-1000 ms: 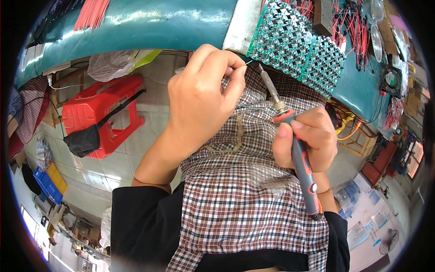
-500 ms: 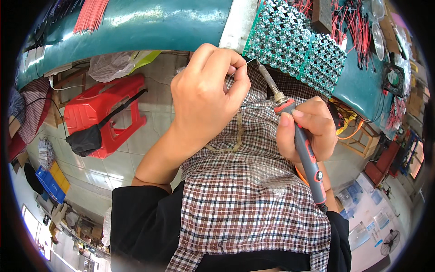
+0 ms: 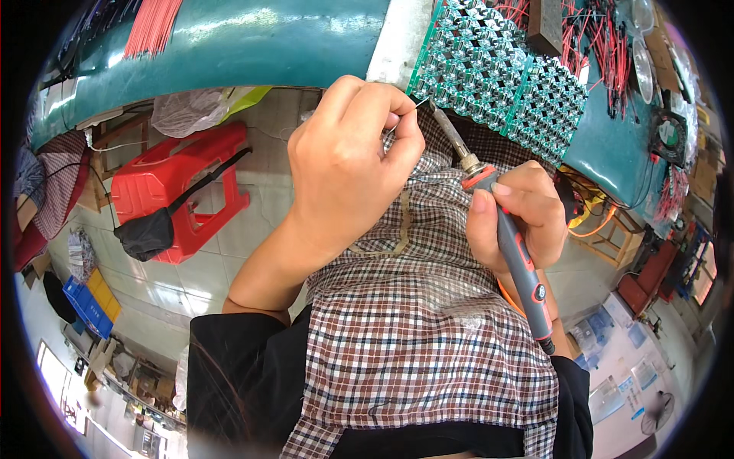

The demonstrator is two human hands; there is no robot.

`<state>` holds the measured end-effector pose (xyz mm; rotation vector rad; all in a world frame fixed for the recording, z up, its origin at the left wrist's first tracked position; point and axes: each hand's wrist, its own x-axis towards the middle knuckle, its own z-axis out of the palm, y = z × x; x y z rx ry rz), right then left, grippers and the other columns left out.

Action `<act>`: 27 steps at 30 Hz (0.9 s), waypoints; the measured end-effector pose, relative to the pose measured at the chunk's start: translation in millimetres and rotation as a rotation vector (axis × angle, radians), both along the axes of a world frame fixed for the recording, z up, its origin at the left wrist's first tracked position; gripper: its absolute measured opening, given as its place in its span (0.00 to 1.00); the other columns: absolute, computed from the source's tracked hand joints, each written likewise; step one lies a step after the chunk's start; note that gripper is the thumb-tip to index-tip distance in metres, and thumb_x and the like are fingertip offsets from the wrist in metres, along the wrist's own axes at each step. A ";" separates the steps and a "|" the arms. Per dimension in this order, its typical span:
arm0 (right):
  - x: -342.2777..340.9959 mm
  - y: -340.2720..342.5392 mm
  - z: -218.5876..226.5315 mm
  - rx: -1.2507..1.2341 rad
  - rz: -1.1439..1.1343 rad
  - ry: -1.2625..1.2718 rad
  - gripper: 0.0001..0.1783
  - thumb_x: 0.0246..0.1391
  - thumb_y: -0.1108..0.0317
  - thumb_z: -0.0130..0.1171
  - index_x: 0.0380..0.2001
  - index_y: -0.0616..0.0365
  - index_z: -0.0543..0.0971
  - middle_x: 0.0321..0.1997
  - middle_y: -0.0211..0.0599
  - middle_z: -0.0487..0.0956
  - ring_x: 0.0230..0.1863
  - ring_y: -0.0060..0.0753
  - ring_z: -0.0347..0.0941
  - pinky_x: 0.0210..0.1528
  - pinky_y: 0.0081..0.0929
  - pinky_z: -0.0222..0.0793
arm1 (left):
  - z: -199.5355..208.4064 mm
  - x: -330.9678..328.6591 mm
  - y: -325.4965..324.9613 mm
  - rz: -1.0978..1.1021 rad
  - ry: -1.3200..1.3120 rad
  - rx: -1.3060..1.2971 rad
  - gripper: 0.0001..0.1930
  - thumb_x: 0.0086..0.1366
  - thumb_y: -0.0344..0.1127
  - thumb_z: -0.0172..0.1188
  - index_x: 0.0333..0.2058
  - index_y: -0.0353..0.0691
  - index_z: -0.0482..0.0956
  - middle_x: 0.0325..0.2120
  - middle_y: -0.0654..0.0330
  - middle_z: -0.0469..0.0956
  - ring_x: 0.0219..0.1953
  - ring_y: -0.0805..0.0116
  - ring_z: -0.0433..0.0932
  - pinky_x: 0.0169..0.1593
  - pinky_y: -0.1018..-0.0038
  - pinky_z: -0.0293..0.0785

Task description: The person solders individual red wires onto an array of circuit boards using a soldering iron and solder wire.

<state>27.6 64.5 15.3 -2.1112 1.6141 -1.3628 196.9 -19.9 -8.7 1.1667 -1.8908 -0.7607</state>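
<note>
My left hand (image 3: 348, 157) is closed, with thumb and forefinger pinching a thin silvery solder wire (image 3: 421, 102). The wire's end pokes out toward the lower left corner of a green circuit board panel (image 3: 470, 65), which carries rows of small parts. In my right hand (image 3: 524, 218) is a grey and red soldering iron (image 3: 520, 264), gripped like a pen by its handle. Its metal tip slants up and left to the panel's near edge, close beside the wire's end. Whether tip, wire and board touch is too small to tell.
A dark block (image 3: 544, 29) lies at the panel's far side, near bundles of red and black wires (image 3: 608, 57). More red wires (image 3: 153, 27) lie on the green bench top (image 3: 252, 46). A red plastic stool (image 3: 180, 195) with a black pouch stands on the floor at left.
Very little differs. The iron's tip has shifted slightly left, nearer the solder wire's end, and both hands keep their grips.
</note>
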 end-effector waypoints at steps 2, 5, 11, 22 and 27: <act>-0.2 -0.1 -1.3 -0.004 0.001 -0.009 0.19 0.45 0.77 0.71 0.36 0.58 0.70 0.22 0.36 0.75 0.18 0.31 0.71 0.18 0.25 0.64 | 0.6 0.1 0.0 0.003 -0.002 -0.012 0.08 0.51 0.26 0.69 0.28 0.44 0.79 0.24 0.66 0.75 0.18 0.69 0.75 0.22 0.72 0.71; -0.9 0.4 -3.3 -0.001 0.002 -0.029 0.19 0.45 0.77 0.71 0.36 0.58 0.70 0.23 0.36 0.75 0.18 0.30 0.71 0.18 0.25 0.64 | 2.3 1.0 0.2 -0.006 -0.023 -0.013 0.08 0.51 0.26 0.69 0.28 0.44 0.78 0.24 0.66 0.75 0.18 0.69 0.75 0.22 0.71 0.71; -3.0 0.8 -8.0 0.014 0.018 -0.107 0.19 0.44 0.78 0.71 0.36 0.59 0.71 0.23 0.36 0.75 0.18 0.29 0.69 0.17 0.24 0.63 | 3.9 0.0 0.1 0.000 -0.043 -0.001 0.09 0.51 0.26 0.69 0.28 0.44 0.78 0.24 0.66 0.75 0.17 0.70 0.74 0.21 0.72 0.71; -4.8 1.3 -2.5 -0.022 0.021 -0.193 0.16 0.43 0.82 0.69 0.33 0.64 0.71 0.20 0.39 0.75 0.16 0.28 0.70 0.16 0.24 0.63 | 7.8 -1.0 1.7 0.012 -0.016 -0.004 0.09 0.52 0.25 0.69 0.29 0.44 0.79 0.25 0.67 0.74 0.16 0.74 0.75 0.20 0.75 0.70; -1.2 3.0 -2.1 0.031 -0.045 -0.184 0.16 0.44 0.81 0.69 0.31 0.63 0.71 0.20 0.37 0.75 0.16 0.28 0.73 0.17 0.23 0.66 | 7.9 -1.2 2.7 0.008 -0.024 -0.008 0.09 0.51 0.25 0.69 0.29 0.44 0.78 0.25 0.66 0.74 0.17 0.73 0.75 0.20 0.75 0.70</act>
